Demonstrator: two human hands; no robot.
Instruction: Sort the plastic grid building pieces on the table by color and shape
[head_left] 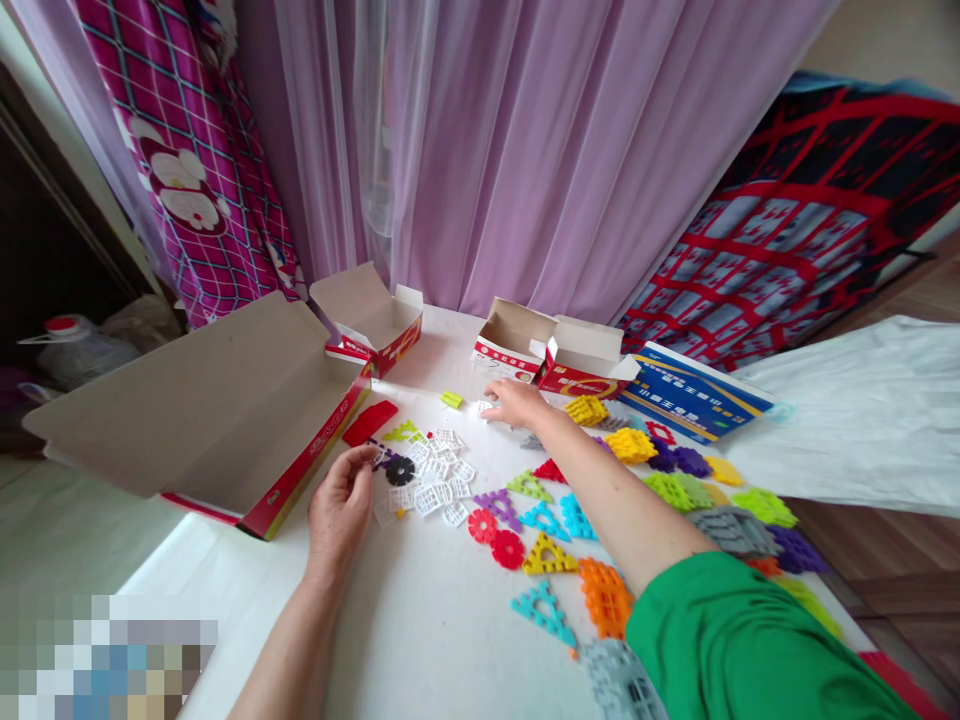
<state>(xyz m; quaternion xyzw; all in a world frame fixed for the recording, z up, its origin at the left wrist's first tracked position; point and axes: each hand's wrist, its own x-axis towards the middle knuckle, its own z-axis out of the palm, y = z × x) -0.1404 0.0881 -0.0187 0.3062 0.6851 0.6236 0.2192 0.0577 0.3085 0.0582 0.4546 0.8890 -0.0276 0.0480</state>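
Observation:
My right hand (516,403) reaches to the back middle of the white table, its fingers bent around a small white piece (486,411). My left hand (345,493) is at the left, fingers curled and pressed together by a small purple piece; what they hold, if anything, is too small to name. Between the hands lies a loose pile of white window-like pieces (435,470), with a black round piece (400,471) at its left edge. A red piece (370,423) lies behind my left hand, and a yellow-green piece (451,399) lies left of my right hand.
A large open box (277,480) stands at the left, smaller open boxes (397,340) (589,375) at the back. Beneath and beside my right arm spread colourful plastic pieces (604,597). A blue box (694,395) lies at the back right, and purple curtains (510,150) hang behind.

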